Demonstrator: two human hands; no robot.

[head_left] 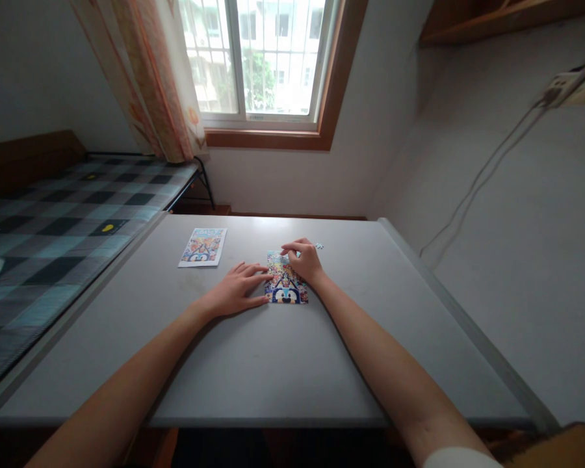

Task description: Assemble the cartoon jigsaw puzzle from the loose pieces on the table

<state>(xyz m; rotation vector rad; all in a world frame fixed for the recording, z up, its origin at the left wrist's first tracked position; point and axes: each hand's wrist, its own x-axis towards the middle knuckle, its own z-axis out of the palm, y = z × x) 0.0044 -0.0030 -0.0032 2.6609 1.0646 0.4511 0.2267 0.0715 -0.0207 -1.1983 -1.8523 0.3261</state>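
My hands on a puzzle (286,281) mid-table, nearer the far edge.
My left hand (236,290) lies flat, steadying its left side; my right hand (306,259) pinches at its top edge. Best press gently, keeping it square.

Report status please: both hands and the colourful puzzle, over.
Left hand flat on grey table, fingertips at colourful cartoon jigsaw puzzle. Right hand pinching at puzzle's top edge. Printed picture card apart to the left, nothing blocking.
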